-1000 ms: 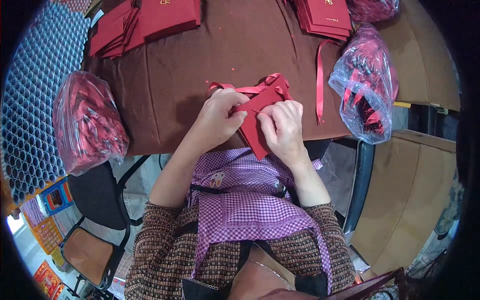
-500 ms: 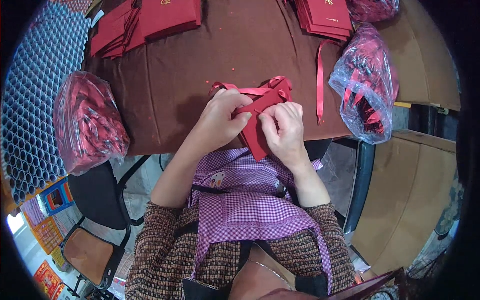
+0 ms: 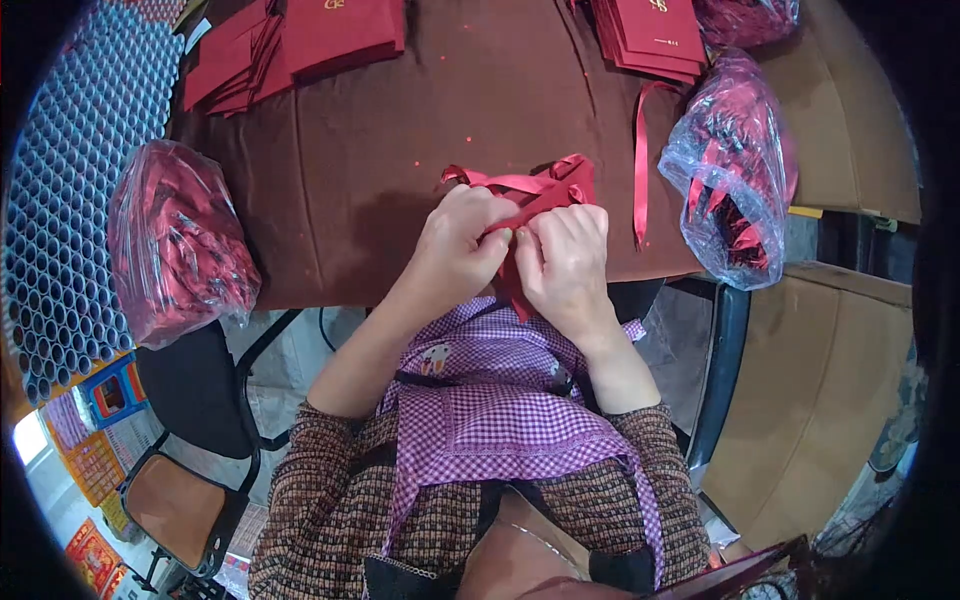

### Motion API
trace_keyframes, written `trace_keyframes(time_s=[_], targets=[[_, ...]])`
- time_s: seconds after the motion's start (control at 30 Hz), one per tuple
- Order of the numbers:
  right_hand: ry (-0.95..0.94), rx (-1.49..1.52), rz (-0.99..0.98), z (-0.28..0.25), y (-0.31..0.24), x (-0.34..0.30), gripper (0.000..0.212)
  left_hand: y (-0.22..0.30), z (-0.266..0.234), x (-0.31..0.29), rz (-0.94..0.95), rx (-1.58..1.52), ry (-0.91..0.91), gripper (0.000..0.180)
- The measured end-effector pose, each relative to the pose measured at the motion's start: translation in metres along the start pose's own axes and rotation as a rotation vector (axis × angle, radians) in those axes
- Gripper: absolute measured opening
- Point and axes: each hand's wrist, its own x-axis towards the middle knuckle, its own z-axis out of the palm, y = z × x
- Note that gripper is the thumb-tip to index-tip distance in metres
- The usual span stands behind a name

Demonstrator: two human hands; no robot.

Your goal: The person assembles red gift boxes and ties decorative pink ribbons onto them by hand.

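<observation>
At the table's front edge, both hands work on a red card piece (image 3: 518, 296) threaded with glossy red ribbon (image 3: 518, 183). My left hand (image 3: 460, 238) is closed, thumb and fingers pinching the card. Close beside it, my right hand (image 3: 566, 256) pinches the same piece, its thumb almost touching the left one. Between the hands the card looks bent, and its lower tip hangs over the purple checked apron (image 3: 510, 350). The fingers cover the spot where they grip, so the ribbon's ends there are hidden.
Red card stacks (image 3: 345, 38) (image 3: 655, 38) lie at the back of the brown cloth (image 3: 370, 140). Plastic bags of red ribbon (image 3: 180, 245) (image 3: 730, 165) flank me. A loose ribbon (image 3: 641, 165) lies right. Beyond stand tubes (image 3: 75, 210), a chair (image 3: 178, 508) and cardboard (image 3: 790, 400).
My hands have curled further over the card, knuckles turned up. The card's flat face has bent and shows less between them, while its ribboned end has shifted slightly right.
</observation>
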Motion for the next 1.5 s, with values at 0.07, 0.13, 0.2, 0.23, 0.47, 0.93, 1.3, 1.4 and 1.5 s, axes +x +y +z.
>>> trace_keyframes(time_s=[0.07, 0.13, 0.2, 0.23, 0.47, 0.93, 1.3, 1.4, 1.5], targets=[[-0.016, 0.046, 0.031, 0.003, 0.005, 0.000, 0.011, -0.003, 0.007, 0.001, 0.082, 0.013, 0.052, 0.023], [-0.043, 0.116, 0.066, 0.003, 0.010, 0.004, 0.009, -0.001, 0.009, 0.005, 0.173, 0.031, 0.114, 0.024], [-0.121, 0.053, 0.009, -0.010, 0.008, 0.010, 0.010, 0.005, 0.001, 0.007, 0.227, 0.177, 0.121, 0.022], [-0.162, 0.121, 0.029, -0.009, 0.005, 0.012, 0.012, 0.002, -0.008, 0.000, 0.205, 0.215, 0.094, 0.021], [-0.305, -0.056, -0.161, -0.053, 0.016, 0.022, 0.008, 0.015, 0.021, -0.009, 0.168, 0.305, 0.048, 0.014], [-1.091, 0.689, 0.353, -0.062, 0.054, 0.082, 0.016, 0.030, 0.015, -0.005, 0.533, 0.423, 0.234, 0.009], [-1.026, 0.915, 0.416, -0.055, 0.056, 0.057, 0.009, 0.049, 0.011, -0.021, 0.667, 0.540, 0.294, 0.011], [-1.018, 0.924, 0.408, -0.062, 0.057, 0.051, 0.012, 0.064, 0.007, -0.026, 0.668, 0.528, 0.201, 0.011], [-1.042, 0.872, 0.351, -0.071, 0.054, 0.046, 0.012, 0.072, 0.003, -0.030, 0.690, 0.522, 0.184, 0.012]])
